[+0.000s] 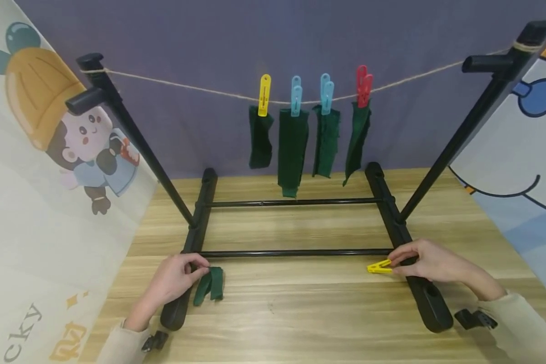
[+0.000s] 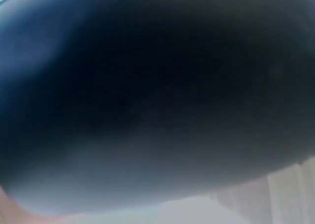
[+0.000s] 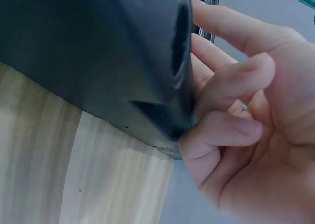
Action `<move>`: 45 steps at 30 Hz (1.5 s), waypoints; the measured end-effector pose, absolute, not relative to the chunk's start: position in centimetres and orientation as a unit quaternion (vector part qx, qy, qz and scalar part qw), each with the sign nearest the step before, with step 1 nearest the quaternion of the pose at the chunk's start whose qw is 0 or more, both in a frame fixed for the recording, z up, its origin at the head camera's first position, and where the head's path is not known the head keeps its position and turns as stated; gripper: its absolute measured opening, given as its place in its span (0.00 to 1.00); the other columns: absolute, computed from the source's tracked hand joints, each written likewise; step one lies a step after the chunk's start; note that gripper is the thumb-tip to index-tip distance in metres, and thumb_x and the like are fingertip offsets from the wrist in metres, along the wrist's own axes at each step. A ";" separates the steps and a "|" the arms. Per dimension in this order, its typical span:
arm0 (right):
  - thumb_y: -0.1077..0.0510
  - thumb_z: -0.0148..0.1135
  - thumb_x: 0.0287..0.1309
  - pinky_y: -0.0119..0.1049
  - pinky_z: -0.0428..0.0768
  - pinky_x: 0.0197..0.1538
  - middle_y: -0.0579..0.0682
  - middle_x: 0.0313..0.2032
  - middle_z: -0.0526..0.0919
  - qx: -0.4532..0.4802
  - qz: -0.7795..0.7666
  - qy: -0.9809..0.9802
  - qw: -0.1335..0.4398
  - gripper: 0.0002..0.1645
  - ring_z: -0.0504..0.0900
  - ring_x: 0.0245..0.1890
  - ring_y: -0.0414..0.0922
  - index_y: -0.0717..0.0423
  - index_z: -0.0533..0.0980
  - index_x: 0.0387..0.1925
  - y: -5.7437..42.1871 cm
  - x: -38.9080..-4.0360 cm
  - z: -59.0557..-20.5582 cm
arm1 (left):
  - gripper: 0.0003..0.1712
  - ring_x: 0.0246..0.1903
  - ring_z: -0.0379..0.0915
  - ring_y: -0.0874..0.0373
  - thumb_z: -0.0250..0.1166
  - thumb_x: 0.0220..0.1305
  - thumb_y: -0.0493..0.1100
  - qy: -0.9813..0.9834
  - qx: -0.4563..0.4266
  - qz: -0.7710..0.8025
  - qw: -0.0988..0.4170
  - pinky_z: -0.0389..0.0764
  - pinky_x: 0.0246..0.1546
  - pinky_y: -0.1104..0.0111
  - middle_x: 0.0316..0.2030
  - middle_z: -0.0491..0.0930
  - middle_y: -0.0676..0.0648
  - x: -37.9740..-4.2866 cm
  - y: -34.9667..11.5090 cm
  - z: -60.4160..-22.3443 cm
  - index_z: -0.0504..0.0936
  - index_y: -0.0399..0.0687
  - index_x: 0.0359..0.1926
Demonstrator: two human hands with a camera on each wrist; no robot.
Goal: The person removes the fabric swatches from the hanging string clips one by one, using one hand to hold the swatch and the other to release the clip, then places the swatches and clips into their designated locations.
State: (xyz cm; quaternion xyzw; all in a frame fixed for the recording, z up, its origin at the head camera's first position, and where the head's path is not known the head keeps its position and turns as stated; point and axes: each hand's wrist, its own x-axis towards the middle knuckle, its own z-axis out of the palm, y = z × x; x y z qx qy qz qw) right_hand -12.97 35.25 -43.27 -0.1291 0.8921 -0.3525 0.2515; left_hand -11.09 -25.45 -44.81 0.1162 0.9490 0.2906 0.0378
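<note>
Gathering seems the step in hand, left fingers (image 1: 195, 259) pinching a green strip (image 1: 216, 283) beside them, right fingers (image 1: 405, 249) a yellow peg (image 1: 374, 267) (pointing inward), so next both probably need lifting to the string (image 1: 311, 102) beyond

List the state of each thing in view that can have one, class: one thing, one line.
Black rack: standing upright.
String: strung across the rack, sagging.
Hanging green strips: four, pegged up.
Yellow peg on string: clipped.
Blue pegs: both clipped.
Red peg: clipped.
Loose green strip: bent over, unpegged, pinched by left hand.
Loose yellow peg: unclipped, held by right hand.
</note>
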 end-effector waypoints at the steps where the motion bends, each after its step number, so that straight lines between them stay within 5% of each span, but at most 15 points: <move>1: 0.50 0.76 0.63 0.33 0.73 0.17 0.51 0.49 0.92 -0.128 -0.351 0.893 0.251 0.27 0.67 0.12 0.35 0.61 0.84 0.58 35.2 -12.9 -43.3 | 0.03 0.16 0.64 0.68 0.75 0.68 0.41 0.950 0.116 0.289 0.038 0.68 0.18 0.71 0.17 0.73 0.59 -11.1 -25.4 -44.8 0.92 0.56 0.40; 29: 0.52 0.76 0.64 0.36 0.78 0.18 0.52 0.47 0.92 -0.120 -0.357 0.890 0.256 0.28 0.73 0.13 0.38 0.65 0.83 0.58 34.7 -12.2 -44.1 | 0.06 0.21 0.68 0.67 0.71 0.71 0.42 0.945 0.110 0.302 0.067 0.72 0.21 0.70 0.30 0.84 0.57 -11.0 -25.7 -44.7 0.90 0.51 0.46; 35: 0.51 0.75 0.65 0.36 0.78 0.20 0.54 0.49 0.90 -0.123 -0.365 0.885 0.261 0.29 0.73 0.15 0.37 0.65 0.82 0.60 34.3 -12.5 -43.2 | 0.08 0.23 0.72 0.66 0.70 0.74 0.44 0.942 0.103 0.313 0.069 0.73 0.23 0.70 0.27 0.84 0.55 -11.6 -25.5 -44.1 0.90 0.50 0.48; 45: 0.51 0.72 0.69 0.35 0.76 0.19 0.52 0.47 0.92 -0.165 -0.367 0.892 0.206 0.27 0.69 0.13 0.35 0.66 0.82 0.60 33.2 -13.7 -40.4 | 0.10 0.29 0.77 0.68 0.68 0.75 0.45 0.933 0.112 0.336 0.067 0.77 0.29 0.71 0.36 0.89 0.57 -11.7 -25.2 -43.4 0.89 0.47 0.50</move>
